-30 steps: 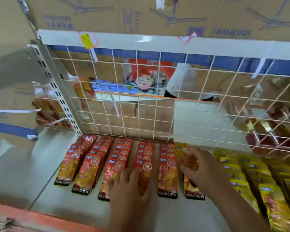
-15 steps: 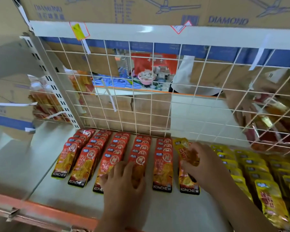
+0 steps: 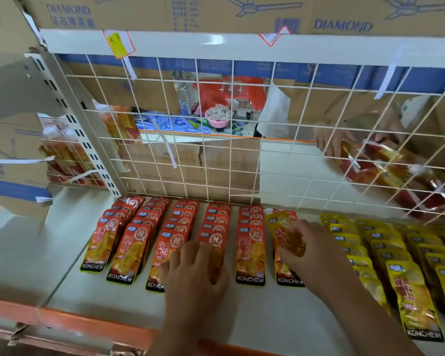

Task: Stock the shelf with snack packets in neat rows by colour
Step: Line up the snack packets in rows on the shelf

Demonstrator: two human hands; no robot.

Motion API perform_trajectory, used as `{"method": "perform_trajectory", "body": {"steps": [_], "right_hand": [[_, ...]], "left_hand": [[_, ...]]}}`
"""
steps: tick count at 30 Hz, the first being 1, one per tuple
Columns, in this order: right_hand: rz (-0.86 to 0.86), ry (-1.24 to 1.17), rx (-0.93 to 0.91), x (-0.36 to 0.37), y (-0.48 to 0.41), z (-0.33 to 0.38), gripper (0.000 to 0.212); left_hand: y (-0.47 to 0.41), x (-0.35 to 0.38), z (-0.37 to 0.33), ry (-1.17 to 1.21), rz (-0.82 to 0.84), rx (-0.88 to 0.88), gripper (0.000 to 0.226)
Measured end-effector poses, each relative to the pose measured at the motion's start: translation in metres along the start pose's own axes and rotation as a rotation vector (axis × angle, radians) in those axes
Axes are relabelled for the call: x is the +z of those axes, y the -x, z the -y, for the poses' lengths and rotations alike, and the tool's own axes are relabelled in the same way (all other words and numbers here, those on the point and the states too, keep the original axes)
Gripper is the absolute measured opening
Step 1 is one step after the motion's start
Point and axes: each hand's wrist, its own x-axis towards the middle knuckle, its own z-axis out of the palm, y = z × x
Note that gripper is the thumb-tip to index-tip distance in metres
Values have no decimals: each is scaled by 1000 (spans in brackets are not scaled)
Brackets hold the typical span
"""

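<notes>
Surface: pale grey shelf [image 3: 254, 317], smooth, with an orange front edge [image 3: 88, 327] running below both wrists. Left hand [image 3: 195, 273]: palm down, fingers spread, resting on the front packet of one row of red packets [image 3: 144, 227]; three red rows lie to its left, two more to its right. Each row is overlapped like shingles and runs away from the hand toward the back of the shelf, "KONCHEW" printed on the front packets. Right hand [image 3: 316, 253]: thumb and fingers pinch one yellow packet [image 3: 283, 229], which is tilted and sits on top of the red row furthest right, just ahead of the knuckles. Right of that hand, rows of yellow packets [image 3: 385, 253] lie in the same overlapped order, close beside one another. Beyond both hands, a white wire grid [image 3: 231, 124] closes the back of the shelf; a slotted upright [image 3: 80, 134] stands at its left, far left of the left hand. Above the grid, a pale upper ledge carries cardboard boxes [image 3: 165, 14] printed "DIAMOND" with ceiling-fan drawings. Through the grid: more cardboard, a pale tiled floor [image 3: 293, 181], and a pink bowl [image 3: 217, 119] amid blurred clutter whose contents cannot be identified. Up and right of the right hand, behind the wire, another person's hand [image 3: 329, 142] touches a pile of shiny red and gold packets.
</notes>
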Motion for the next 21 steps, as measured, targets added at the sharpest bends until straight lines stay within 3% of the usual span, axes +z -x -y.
{"method": "perform_trajectory", "body": {"steps": [4,8,13,21], "right_hand": [[8,13,-13,3,12,-2,40],[-21,-14,-1,-2,26,-11,43],[-147,-33,49,-24,50,-41,56],[-333,5,242,-60,99,-116,49]], "left_hand": [[0,-1,-7,21,-55,72,43],[1,4,-29,15,-25,210,53],[6,20,-82,207,70,335,47],[20,54,-171,304,88,566,46]]}}
